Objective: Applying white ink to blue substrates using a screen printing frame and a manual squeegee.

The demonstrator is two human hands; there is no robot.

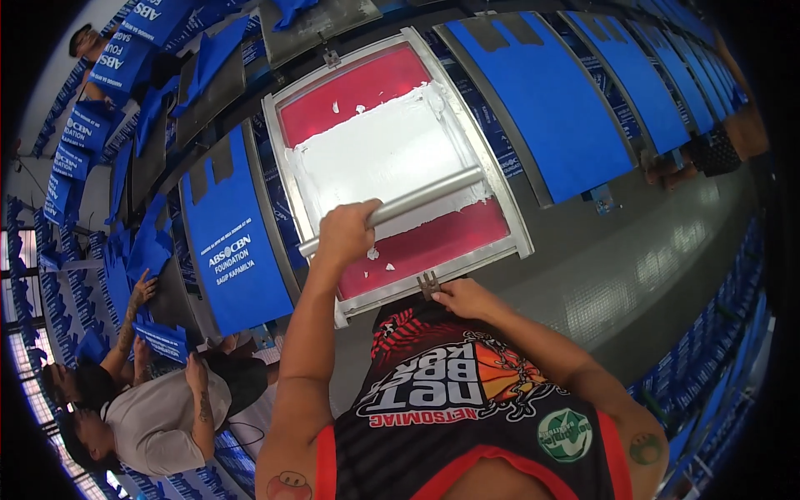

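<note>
My left hand point(346, 232) is wrapped round a long metal-handled squeegee point(429, 197), which lies slantwise across a screen-printing frame point(496, 185). White ink point(375, 146) covers the middle of the frame's mesh, with magenta-red areas point(354, 93) beyond and nearer me and a few white blobs on them. At the frame's near edge, my right hand point(467, 298) has its thumb against a small pronged metal bracket point(429, 286); its other fingers are mostly hidden. What lies beneath the frame cannot be seen.
Blue printed sheets lie on boards to the left point(233, 242) and right point(550, 108). More blue bags point(75, 142) hang or lie at far left. Co-workers point(158, 408) work at lower left; another person point(725, 142) stands far right. A grey floor point(600, 275) runs along the right.
</note>
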